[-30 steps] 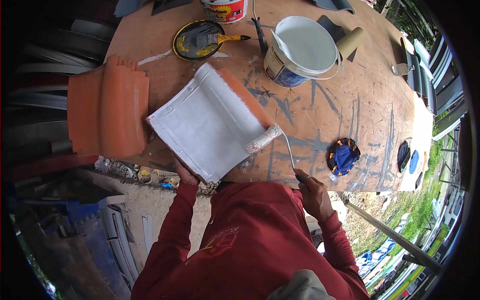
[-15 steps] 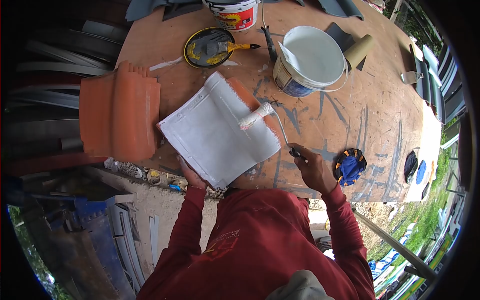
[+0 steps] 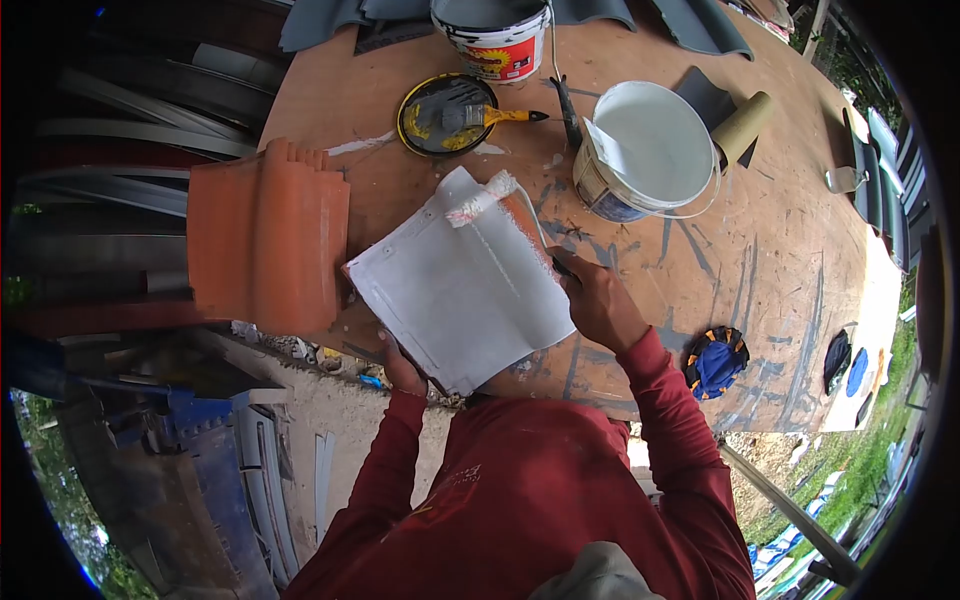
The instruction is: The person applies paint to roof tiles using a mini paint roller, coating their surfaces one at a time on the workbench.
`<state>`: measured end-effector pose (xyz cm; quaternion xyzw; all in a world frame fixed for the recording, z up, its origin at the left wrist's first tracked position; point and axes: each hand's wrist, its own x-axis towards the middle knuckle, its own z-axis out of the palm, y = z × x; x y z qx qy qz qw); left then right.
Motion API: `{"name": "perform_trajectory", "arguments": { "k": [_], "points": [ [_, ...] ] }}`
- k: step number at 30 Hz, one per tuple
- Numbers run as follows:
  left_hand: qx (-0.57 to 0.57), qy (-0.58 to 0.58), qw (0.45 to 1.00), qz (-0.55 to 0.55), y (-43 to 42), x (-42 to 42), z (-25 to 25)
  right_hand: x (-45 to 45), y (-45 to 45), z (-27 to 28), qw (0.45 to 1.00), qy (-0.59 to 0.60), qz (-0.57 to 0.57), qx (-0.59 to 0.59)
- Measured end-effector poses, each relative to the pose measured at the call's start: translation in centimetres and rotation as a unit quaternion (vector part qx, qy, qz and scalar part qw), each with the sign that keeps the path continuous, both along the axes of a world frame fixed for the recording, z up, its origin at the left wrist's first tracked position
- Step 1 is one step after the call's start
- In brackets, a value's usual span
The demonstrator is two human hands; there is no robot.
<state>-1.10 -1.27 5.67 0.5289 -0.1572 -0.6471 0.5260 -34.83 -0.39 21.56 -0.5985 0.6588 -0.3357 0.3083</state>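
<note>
A roof tile [image 3: 455, 290] lies tilted at the table's near edge, mostly coated white, with a strip of bare orange along its upper right side. My left hand [image 3: 402, 368] grips the tile's lower left edge. In my right hand [image 3: 600, 305] is the handle of a paint roller [image 3: 482, 200], closed in my fingers. The white roller head rests on the upper end of the tile, near its raised rib. Right of the tile stands a bucket [image 3: 655, 145] of white paint, with a white piece leaning inside it.
Orange tiles [image 3: 268, 240] are stacked at the left of the wooden table [image 3: 700, 290]. A brush [image 3: 500, 115] lies on a round lid [image 3: 430, 135] beside another paint bucket [image 3: 500, 55]. A blue and orange cloth item [image 3: 716, 362] sits at the right.
The roller has moved from the tile's lower right side up to its upper end, and my right hand has moved with it. More of the orange along the right side is now white.
</note>
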Motion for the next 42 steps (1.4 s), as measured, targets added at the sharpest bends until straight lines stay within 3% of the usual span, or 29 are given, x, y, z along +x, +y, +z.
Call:
{"name": "perform_trajectory", "arguments": {
  "k": [1,3,7,13,18,22,27,29,32,33,36,38,42],
  "points": [
    [0.005,-0.001,1.0,0.0,0.1,0.0,-0.3,-0.4,2.1,0.3,1.0,-0.018,-0.002,0.022],
    [-0.013,-0.154,0.988,0.023,0.1,0.1,-1.2,-1.1,5.9,1.9,0.997,-0.024,-0.013,0.076],
    [-0.015,-0.231,0.972,0.04,-0.1,0.3,-1.8,-2.9,12.8,4.2,0.985,-0.047,-0.048,0.159],
    [-0.039,-0.249,0.967,0.035,-0.1,0.0,-1.7,-6.0,19.8,6.9,0.957,-0.069,-0.065,0.274],
    [-0.023,-0.317,0.948,0.021,0.0,1.0,-2.6,-6.8,18.6,8.7,0.932,-0.076,-0.073,0.347],
    [-0.031,-0.349,0.936,0.017,-0.2,0.3,-1.5,-7.1,15.7,4.9,0.941,-0.111,-0.044,0.317],
    [-0.037,-0.336,0.941,0.02,-0.3,0.0,-1.6,-5.8,5.9,0.9,0.979,-0.119,0.009,0.168],
    [-0.051,-0.303,0.95,0.046,-0.3,0.2,-2.1,-5.4,1.4,1.1,0.964,-0.149,0.014,0.22],
    [-0.069,-0.312,0.947,0.037,-0.4,0.4,-2.1,-4.8,-2.5,-0.3,0.977,-0.152,0.034,0.145],
    [-0.07,-0.316,0.945,0.041,-0.3,0.4,-1.8,-4.7,-2.8,-0.2,0.987,-0.133,0.045,0.078],
    [-0.048,-0.33,0.942,0.04,-0.3,0.2,-1.5,-5.6,-0.3,1.2,0.975,-0.137,0.035,0.171],
    [-0.034,-0.353,0.934,0.047,-0.3,0.2,-1.5,-6.7,3.6,-0.1,0.989,-0.107,0.041,0.096],
    [-0.046,-0.376,0.923,0.068,-0.2,0.5,-2.7,-8.5,11.4,3.5,0.967,-0.105,0.002,0.231]
  ]
}}
